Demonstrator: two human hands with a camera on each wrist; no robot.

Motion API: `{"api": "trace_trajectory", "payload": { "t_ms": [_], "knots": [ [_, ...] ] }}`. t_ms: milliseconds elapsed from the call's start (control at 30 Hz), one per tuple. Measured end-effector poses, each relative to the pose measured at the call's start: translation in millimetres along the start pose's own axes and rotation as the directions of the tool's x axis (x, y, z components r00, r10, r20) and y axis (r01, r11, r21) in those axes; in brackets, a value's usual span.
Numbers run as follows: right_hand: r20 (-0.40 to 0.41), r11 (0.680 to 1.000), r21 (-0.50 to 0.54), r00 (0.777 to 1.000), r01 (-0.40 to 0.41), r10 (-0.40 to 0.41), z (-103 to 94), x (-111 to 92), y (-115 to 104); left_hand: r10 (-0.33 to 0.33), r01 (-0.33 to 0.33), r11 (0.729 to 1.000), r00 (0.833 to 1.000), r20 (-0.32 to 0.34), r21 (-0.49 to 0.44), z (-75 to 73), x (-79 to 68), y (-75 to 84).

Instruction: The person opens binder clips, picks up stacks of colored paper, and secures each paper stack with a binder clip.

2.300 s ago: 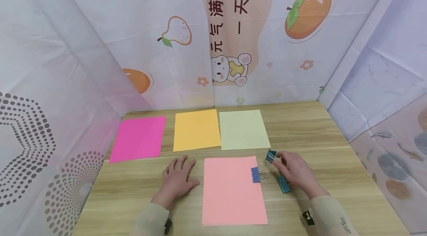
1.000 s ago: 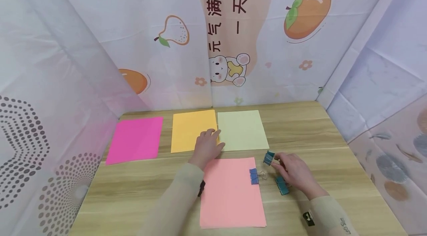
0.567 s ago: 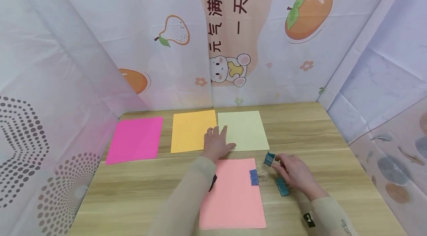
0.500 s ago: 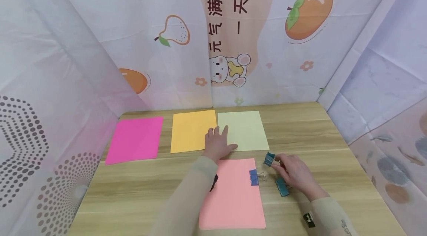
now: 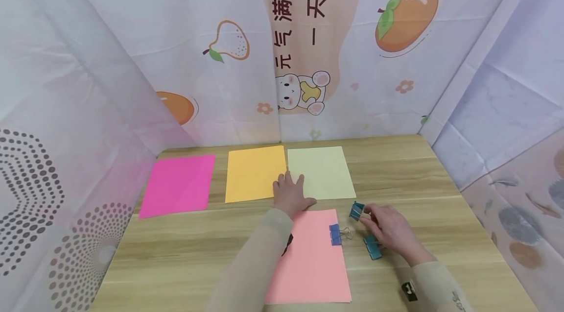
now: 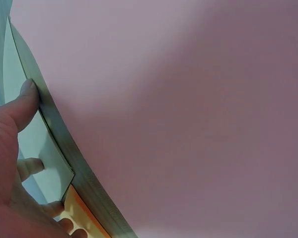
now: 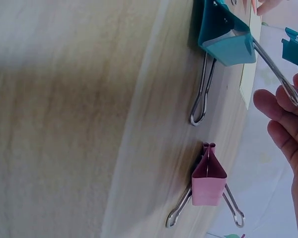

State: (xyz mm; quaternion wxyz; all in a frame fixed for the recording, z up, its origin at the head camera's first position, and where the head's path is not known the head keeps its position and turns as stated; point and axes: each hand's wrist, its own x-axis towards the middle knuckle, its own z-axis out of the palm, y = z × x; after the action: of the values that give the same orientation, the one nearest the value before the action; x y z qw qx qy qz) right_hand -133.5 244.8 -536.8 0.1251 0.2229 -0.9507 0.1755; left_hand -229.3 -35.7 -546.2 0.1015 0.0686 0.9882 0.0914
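My left hand (image 5: 291, 195) is spread over the near edges of the yellow paper (image 5: 253, 175) and the pale green paper (image 5: 323, 172), its forearm crossing the light pink paper stack (image 5: 315, 263). In the left wrist view the thumb (image 6: 26, 101) lies along the pale green edge. A blue binder clip (image 5: 336, 234) grips the stack's right side. My right hand (image 5: 389, 228) pinches a teal binder clip (image 5: 356, 210) by its wire handle. Just below that hand, a second teal binder clip (image 5: 373, 247) stands on the table. A pink binder clip (image 7: 208, 191) shows in the right wrist view.
A magenta sheet (image 5: 178, 185) lies at the far left of the wood-grain table (image 5: 185, 253). Printed cloth curtains (image 5: 176, 18) hang behind and on both sides of the table.
My left hand has gone from the table left of the light pink stack to the yellow and pale green papers, then slid slightly nearer. The right hand keeps holding its teal binder clip.
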Motion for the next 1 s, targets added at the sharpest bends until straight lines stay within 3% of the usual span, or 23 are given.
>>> {"api": "trace_trajectory", "payload": {
  "t_ms": [267,400,600,1000],
  "knots": [
    [0.031,1.0,0.013,0.999,-0.01,0.01,-0.6,0,1,-0.006,0.005,0.999,1.0,0.012,0.033,-1.4,1.5,3.1],
    [0.045,1.0,0.016,0.999,-0.027,0.026,-0.8,0,0,-0.04,0.039,0.998,0.999,0.007,0.054,-6.2,0.3,8.7],
    [0.051,0.999,0.016,0.998,-0.03,0.029,-0.8,-1,0,-0.091,0.092,0.996,0.995,-0.038,0.009,0.9,6.1,13.9],
    [0.05,0.999,0.013,0.998,-0.033,0.032,0.0,-3,2,-0.127,0.126,0.99,0.992,-0.012,-0.065,-1.0,7.7,20.9]
  ]
}}
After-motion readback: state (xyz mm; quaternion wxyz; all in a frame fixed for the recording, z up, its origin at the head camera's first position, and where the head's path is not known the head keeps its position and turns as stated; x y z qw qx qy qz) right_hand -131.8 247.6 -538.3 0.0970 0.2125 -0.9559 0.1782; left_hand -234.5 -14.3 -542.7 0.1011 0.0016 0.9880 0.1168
